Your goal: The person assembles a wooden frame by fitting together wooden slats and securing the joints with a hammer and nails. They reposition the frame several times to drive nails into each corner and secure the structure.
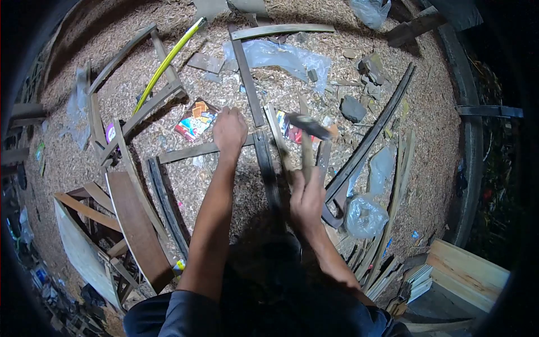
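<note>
My left hand (230, 132) is closed over the far end of a wooden crosspiece (196, 150), fingers bent down; whatever it pinches is hidden beneath it. My right hand (307, 196) is wrapped round the wooden handle of a hammer (306, 151), whose dark, slightly blurred head (310, 126) is raised above the ground. Between the hands a dark upright strip (264, 163) meets the crosspiece. Another dark strip (168, 202) joins the crosspiece's left end. A colourful wrapper (196, 120) lies left of my left hand.
Wood shavings (314, 50) cover the ground. A yellow strip (168, 63) leans on a wooden frame (151, 106) at upper left. To the right are a long dark beam (370, 137), a saw handle (334, 211), a plastic bag (366, 215) and a stone (352, 109). A brown panel (135, 222) lies at lower left.
</note>
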A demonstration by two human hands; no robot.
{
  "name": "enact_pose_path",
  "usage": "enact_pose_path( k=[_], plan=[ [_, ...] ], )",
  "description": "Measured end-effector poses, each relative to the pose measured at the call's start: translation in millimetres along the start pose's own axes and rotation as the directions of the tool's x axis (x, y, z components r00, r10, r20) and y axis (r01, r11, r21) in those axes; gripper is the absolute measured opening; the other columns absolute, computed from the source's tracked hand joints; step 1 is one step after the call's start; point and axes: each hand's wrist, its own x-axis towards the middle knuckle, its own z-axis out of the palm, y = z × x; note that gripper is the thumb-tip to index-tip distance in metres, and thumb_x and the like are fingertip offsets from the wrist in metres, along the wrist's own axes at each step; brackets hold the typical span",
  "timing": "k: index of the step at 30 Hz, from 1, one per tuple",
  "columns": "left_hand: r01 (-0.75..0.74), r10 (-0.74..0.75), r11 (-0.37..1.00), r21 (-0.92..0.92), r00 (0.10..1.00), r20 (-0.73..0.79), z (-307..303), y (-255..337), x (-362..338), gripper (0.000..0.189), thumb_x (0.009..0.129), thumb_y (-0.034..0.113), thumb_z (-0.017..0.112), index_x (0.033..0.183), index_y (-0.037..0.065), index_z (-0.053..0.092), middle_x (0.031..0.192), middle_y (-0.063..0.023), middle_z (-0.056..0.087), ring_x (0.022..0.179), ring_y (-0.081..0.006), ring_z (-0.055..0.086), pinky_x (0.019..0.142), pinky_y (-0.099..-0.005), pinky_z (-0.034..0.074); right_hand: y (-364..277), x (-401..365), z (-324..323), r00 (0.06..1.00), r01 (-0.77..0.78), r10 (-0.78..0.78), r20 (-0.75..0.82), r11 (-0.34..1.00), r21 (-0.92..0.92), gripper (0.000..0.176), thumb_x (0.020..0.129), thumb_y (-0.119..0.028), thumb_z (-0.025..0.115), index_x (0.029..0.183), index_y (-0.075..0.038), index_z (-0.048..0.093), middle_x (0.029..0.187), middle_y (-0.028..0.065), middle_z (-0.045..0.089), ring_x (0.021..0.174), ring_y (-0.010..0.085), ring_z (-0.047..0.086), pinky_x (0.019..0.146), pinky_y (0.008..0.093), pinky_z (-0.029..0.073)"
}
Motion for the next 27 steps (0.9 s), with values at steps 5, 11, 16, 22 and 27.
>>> enact_pose_path(
  k=[5, 11, 16, 22, 27],
  plan=[
    [0.003, -0.003, 1.0, -0.019, 1.0, -0.006, -2.0, 3.9, 1.9, 0.021, 0.089, 0.019, 0.053, 0.096, 0.004, 0.066, 0.1, -0.0146, 0.061, 0.094, -0.0327, 0.062, 0.08, -0.0432, 0.052, 64.5, -7.9, 37.3, 0.887, -0.101, 0.301, 0.352, 0.868, -0.486, 0.017, 0.097, -0.013, 0.05, 0.107, 0.0, 0.049, 0.076, 0.0314, 0.059, 0.069, 0.0495, 0.058, 0.058, 0.0526, 0.043],
    [0.023, -0.023, 1.0, 0.002, 0.999, 0.045, -0.5, -1.2, 1.0, 0.021, 0.09, 0.02, 0.051, 0.095, 0.004, 0.065, 0.1, -0.0151, 0.061, 0.094, -0.0334, 0.062, 0.08, -0.0446, 0.052, 22.1, -10.1, 15.8, 0.983, -0.12, 0.13, 0.126, 0.99, -0.079, 0.019, 0.096, -0.013, 0.05, 0.108, 0.0, 0.046, 0.069, 0.0293, 0.06, 0.065, 0.0474, 0.061, 0.054, 0.0544, 0.042],
    [0.009, -0.009, 1.0, -0.011, 1.0, -0.009, 4.0, -1.3, 0.7, 0.023, 0.09, 0.022, 0.051, 0.097, 0.004, 0.064, 0.103, -0.016, 0.061, 0.095, -0.0356, 0.062, 0.08, -0.0468, 0.051, 56.6, -5.7, 27.0, 0.904, -0.085, 0.257, 0.341, 0.891, -0.446, 0.026, 0.098, -0.022, 0.05, 0.11, 0.001, 0.046, 0.067, 0.0279, 0.061, 0.065, 0.0481, 0.061, 0.054, 0.0565, 0.045],
    [0.026, -0.026, 1.0, 0.002, 1.0, 0.012, 1.0, 1.4, 0.1, 0.022, 0.09, 0.02, 0.051, 0.096, 0.004, 0.065, 0.1, -0.0153, 0.061, 0.095, -0.0334, 0.062, 0.08, -0.0454, 0.052, 66.8, -18.2, 38.8, 0.949, -0.141, 0.205, 0.24, 0.955, -0.26, 0.019, 0.098, -0.016, 0.049, 0.107, 0.0, 0.047, 0.074, 0.032, 0.059, 0.071, 0.0502, 0.06, 0.054, 0.0505, 0.044],
    [0.028, -0.027, 0.999, -0.026, 0.999, 0.033, -1.2, 2.4, 0.5, 0.022, 0.089, 0.019, 0.052, 0.097, 0.004, 0.065, 0.101, -0.0154, 0.061, 0.095, -0.0332, 0.062, 0.08, -0.0443, 0.052, 18.4, 1.7, 9.4, 0.928, -0.122, 0.205, 0.31, 0.956, -0.268, 0.018, 0.098, -0.017, 0.048, 0.105, 0.0, 0.047, 0.074, 0.0323, 0.059, 0.071, 0.0506, 0.06, 0.057, 0.0542, 0.043]
  ],
)
